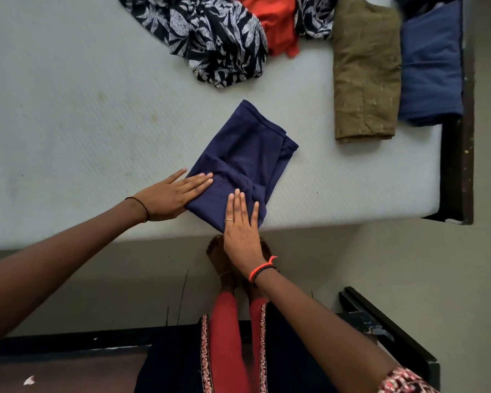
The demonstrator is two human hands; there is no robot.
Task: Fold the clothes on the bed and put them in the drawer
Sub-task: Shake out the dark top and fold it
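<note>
Now, the navy garment (247, 154) lies folded into a compact rectangle near the front of the bed (82, 123), its near corner almost at the mattress edge. Both your hands lie flat and grasp nothing. The left hand (170, 197) rests with straight fingers on the garment's left edge, and the right hand (240, 231) presses the near corner.

This looks like smoothing the last fold. Sweep outward toward the far end, where the layers on the right look slightly stepped, and square them before lifting. A ridge crosses the middle, so flatten it with your palm, not your fingertips. When you lift, slide one hand beneath so the stack does not fall open.

Beyond it, an olive folded piece (364, 75) and a blue folded piece (430, 66) lie side by side at the right. A leaf-print garment (210, 38) and an orange garment (270, 21) wait unfolded at the far side. I cannot pick out the drawer.
</note>
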